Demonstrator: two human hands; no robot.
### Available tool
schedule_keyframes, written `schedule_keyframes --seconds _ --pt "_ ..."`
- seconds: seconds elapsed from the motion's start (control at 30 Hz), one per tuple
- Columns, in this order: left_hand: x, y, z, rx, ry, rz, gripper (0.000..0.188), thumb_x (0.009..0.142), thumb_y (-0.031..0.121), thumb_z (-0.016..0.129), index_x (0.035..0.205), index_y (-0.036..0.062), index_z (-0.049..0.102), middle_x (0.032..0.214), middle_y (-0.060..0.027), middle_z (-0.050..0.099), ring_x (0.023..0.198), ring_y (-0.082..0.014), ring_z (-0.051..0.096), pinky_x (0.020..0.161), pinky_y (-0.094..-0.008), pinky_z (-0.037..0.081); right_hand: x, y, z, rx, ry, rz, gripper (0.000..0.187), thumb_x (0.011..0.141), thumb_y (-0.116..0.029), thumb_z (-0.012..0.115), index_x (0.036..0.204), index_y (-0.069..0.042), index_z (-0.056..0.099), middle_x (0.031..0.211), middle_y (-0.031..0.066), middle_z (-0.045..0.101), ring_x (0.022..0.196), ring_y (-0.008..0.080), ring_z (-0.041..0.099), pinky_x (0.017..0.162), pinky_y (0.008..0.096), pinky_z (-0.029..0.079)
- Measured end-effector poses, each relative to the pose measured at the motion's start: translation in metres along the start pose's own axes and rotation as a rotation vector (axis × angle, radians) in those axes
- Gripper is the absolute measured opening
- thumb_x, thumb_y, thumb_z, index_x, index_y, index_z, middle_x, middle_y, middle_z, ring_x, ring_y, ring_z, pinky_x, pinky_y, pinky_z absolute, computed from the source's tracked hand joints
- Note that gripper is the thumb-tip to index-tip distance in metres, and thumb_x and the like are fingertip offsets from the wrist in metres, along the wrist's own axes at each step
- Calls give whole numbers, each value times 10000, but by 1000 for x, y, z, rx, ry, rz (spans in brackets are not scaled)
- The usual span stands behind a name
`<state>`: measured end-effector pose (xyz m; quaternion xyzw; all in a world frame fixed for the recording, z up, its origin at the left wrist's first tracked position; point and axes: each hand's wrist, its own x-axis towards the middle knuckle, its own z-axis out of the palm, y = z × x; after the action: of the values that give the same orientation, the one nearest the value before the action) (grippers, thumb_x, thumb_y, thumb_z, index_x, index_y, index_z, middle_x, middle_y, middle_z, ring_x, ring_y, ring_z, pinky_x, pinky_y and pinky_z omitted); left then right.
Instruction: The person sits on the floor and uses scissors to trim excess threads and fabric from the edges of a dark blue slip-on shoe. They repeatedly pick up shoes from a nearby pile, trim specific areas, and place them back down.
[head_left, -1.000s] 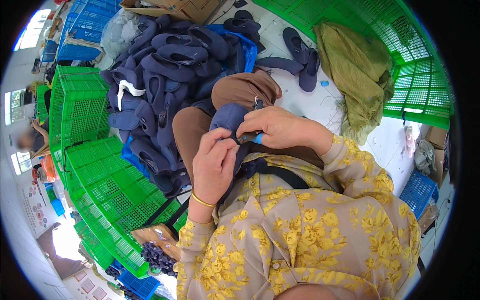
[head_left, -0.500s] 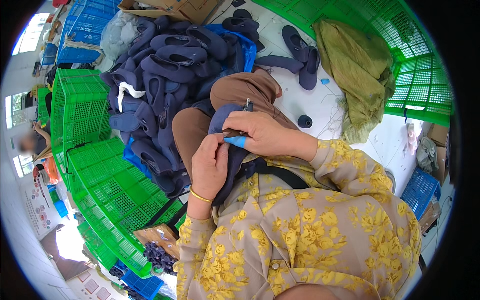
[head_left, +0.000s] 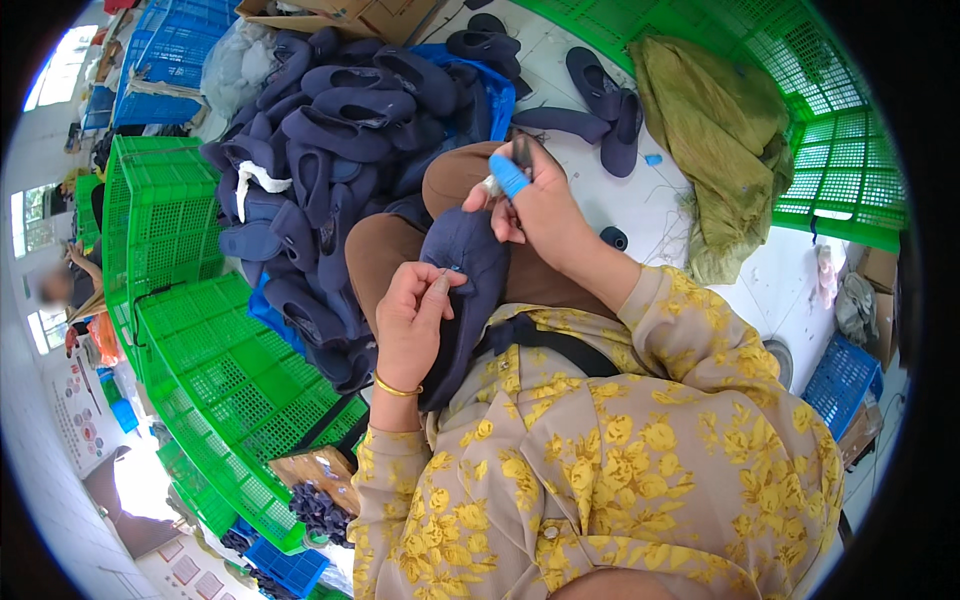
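A navy fabric shoe (head_left: 462, 245) lies across my lap, toe pointing away from me. My left hand (head_left: 408, 325) is closed in a pinch on the shoe's upper, where a small bit of blue shows at the fingertips. My right hand (head_left: 545, 210), with blue tape round one finger, is raised at the far right side of the toe. Its fingers are curled around a small dark-handled tool (head_left: 521, 152); the tool's working end is mostly hidden by the fingers, so its exact kind is unclear.
A big heap of navy shoes (head_left: 340, 130) lies beyond my knees to the left. Green crates (head_left: 230, 350) stand at left, another green crate (head_left: 845, 170) at far right. Loose shoes (head_left: 605, 105), an olive cloth (head_left: 705, 140) and a dark spool (head_left: 614, 238) are on the floor.
My right hand has lifted away from my left hand, moving far and right with the dark-handled tool. The shoe's toe is now uncovered. My left hand stays on the shoe.
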<state>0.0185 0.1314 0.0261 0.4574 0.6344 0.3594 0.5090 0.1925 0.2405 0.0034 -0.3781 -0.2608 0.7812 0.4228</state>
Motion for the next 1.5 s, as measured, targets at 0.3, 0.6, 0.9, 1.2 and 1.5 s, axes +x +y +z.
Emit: schedule_keyframes --seconds 0.3,0.6,0.9,1.2,1.5 --pt "9 -3 -4 -94 -5 -75 47 967 112 499 978 71 517 883 -30 650 659 -50 495 604 -175 388 19 -5 -87 255 125 -133 161 953 -112 532 1108 -65 539 798 56 589 629 133 589 670 350 577" --pt "19 4 -10 -300 -49 -261 53 935 106 531 959 64 554 826 1 599 729 -62 476 691 -198 376 30 -20 -226 615 456 -163 123 937 -112 557 890 -30 478 731 82 516 628 213 540 829 487 553" --pt "22 0 -13 -564 -85 -306 50 926 89 527 940 44 544 790 20 482 743 -89 418 686 -219 341 6 -35 -300 426 909 -393 70 933 -54 527 958 -35 465 758 104 489 738 282 553 889 585 502" --pt "21 4 -16 -482 -120 -337 96 904 120 551 913 35 593 796 9 535 751 -78 460 697 -219 352 -11 -31 -313 304 931 -436 73 930 -45 528 972 -16 476 767 101 502 709 280 563 851 559 529" --pt "15 -12 6 216 160 -199 49 861 55 568 834 14 578 728 13 559 601 -56 507 565 -209 433 -21 -36 -315 219 947 -474 94 927 -51 537 959 -3 463 765 95 498 717 264 578 761 471 571"
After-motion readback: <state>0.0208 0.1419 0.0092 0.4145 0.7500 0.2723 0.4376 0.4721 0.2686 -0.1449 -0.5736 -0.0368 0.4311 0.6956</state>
